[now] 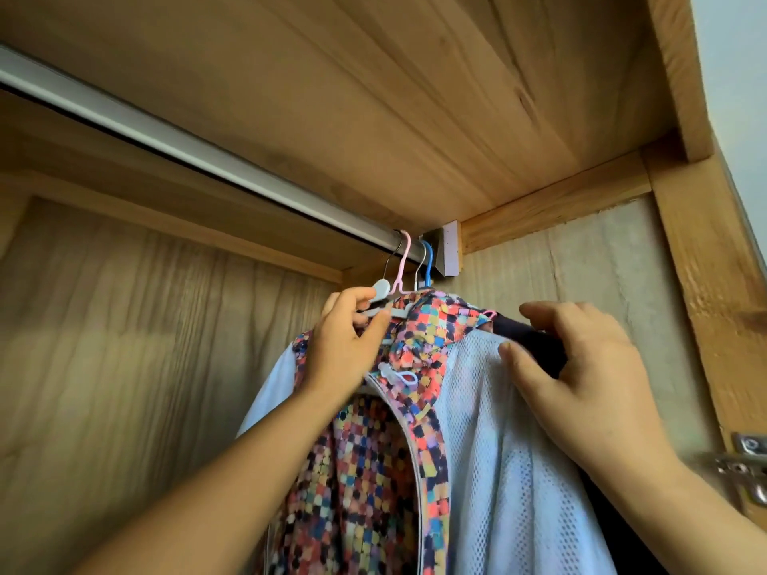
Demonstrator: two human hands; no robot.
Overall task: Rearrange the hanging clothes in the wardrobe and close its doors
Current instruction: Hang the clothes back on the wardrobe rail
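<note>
Wardrobe [415, 97] interior: checked jacket [373, 450] hangs centre frame from rail [166, 139]. Left hand [348, 346] grips its grey hanger [384, 311]. Right hand [581, 375] pinches dark garment [535, 342], centre right.

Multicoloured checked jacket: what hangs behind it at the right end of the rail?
Behind the multicoloured checked jacket, a dark garment shows under the right hand. A blue hanger hook is on the rail. The jacket covers the rest.
</note>
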